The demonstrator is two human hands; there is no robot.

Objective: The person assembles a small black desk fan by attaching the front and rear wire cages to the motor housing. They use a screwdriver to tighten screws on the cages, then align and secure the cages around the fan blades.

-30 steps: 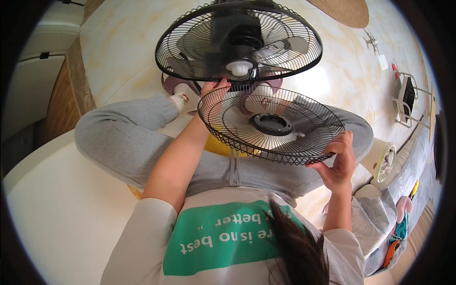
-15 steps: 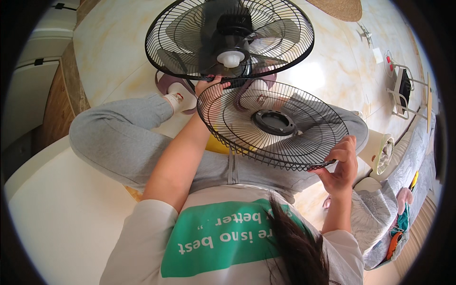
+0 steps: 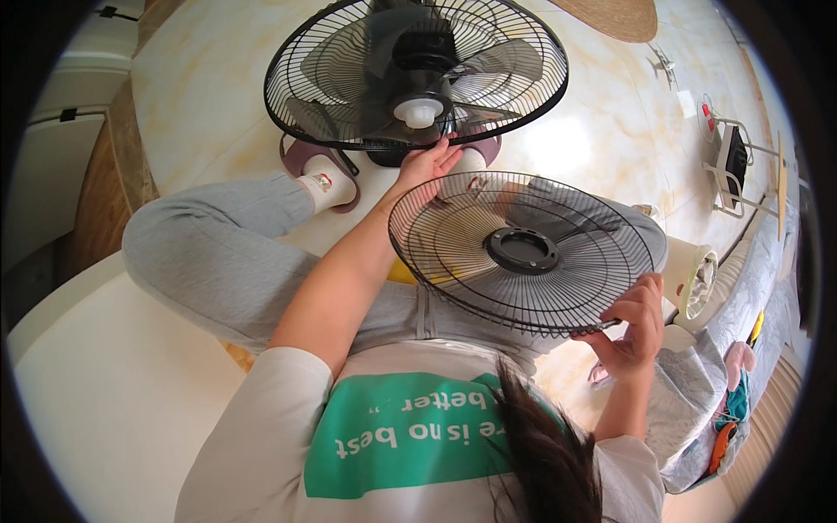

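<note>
Head view: the guard [image 3: 521, 250] is pinched at its rim by the nearly closed right hand [image 3: 635, 321], extending left of that grip. Farther forward-left, the fan [image 3: 425, 74] is touched by the left hand [image 3: 425, 166]; its closure cannot be told.

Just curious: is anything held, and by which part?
The right hand holds the loose grille by its near-right rim; whether the left hand grips the fan at its lower rim is unclear.
</note>
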